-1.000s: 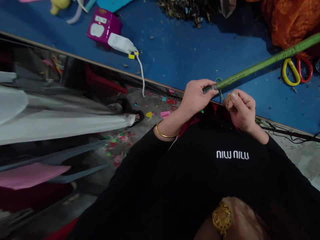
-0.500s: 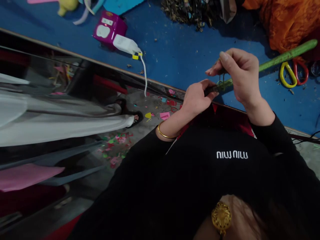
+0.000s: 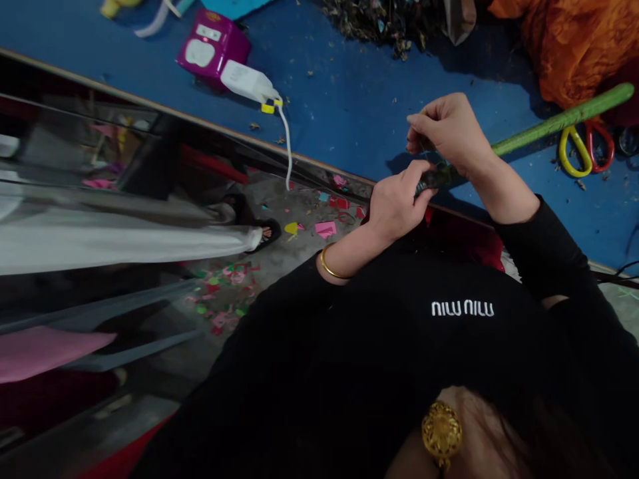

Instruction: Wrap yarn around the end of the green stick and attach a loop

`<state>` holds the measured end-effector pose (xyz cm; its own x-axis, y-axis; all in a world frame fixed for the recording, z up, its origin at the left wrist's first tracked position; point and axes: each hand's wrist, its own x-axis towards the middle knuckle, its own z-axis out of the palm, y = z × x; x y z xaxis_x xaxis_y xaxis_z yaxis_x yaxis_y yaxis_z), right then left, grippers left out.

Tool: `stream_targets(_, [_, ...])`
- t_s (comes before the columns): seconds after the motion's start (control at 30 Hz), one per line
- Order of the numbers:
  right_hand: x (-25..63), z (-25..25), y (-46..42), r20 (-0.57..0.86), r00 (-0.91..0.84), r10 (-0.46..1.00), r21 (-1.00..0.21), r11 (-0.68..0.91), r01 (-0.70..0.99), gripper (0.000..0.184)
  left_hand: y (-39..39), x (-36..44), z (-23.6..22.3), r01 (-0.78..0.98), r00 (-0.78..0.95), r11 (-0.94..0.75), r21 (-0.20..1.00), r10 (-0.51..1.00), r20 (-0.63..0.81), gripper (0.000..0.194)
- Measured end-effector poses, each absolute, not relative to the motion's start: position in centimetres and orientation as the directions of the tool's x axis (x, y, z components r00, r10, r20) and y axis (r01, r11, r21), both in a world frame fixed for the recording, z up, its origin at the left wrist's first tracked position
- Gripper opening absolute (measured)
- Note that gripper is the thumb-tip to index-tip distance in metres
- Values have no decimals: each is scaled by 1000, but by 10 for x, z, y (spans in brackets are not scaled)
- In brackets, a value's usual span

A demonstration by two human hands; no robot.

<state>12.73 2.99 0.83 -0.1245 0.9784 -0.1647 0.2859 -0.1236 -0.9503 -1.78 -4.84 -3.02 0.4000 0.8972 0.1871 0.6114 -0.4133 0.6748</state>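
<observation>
A long green stick [image 3: 564,120] slants across the near edge of the table, its far end at the right. My left hand [image 3: 397,199] is closed round its dark near end, which shows some thin dark strands or loops. Just above the stick, my right hand [image 3: 452,133] is pinched with its fingertips together. A thin strand [image 3: 428,152] seems to run from those fingers down to the stick, too fine to tell whether thread or wire. My right wrist covers part of the stick.
Yellow-and-red-handled scissors [image 3: 576,152] lie beside the stick. An orange crumpled bag [image 3: 579,50] and a dark shredded heap [image 3: 374,26] sit at the back. A purple socket block [image 3: 214,50] holds a white plug with a cable hanging over the edge. A person's foot [image 3: 267,233] stands at left.
My right hand has turned and moved slightly left, its wrist now over the stick. My left hand stays closed round the near end. The view has shifted a little.
</observation>
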Motion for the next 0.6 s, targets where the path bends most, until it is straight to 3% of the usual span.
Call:
stream_targets(0.23, [140, 28, 22, -232, -154, 960, -931, -173, 322, 47, -46, -17, -29, 603, 391, -375, 704, 908, 149, 26])
stream_targets(0.4, [175, 61, 18, -145, -205, 968, -971, -100, 216, 43, -40, -18, -29, 565, 377, -327, 758, 919, 115, 26])
stream_targets(0.5, [188, 82, 22, -186, -183, 965, -978, -200, -63, 43, -37, -18, -30, 547, 376, -291, 785, 923, 81, 25])
stream_targets(0.6, [194, 93, 29, -199, -55, 978, -914, -206, -349, 64, -36, -17, -33, 539, 376, -243, 807, 926, 27, 24])
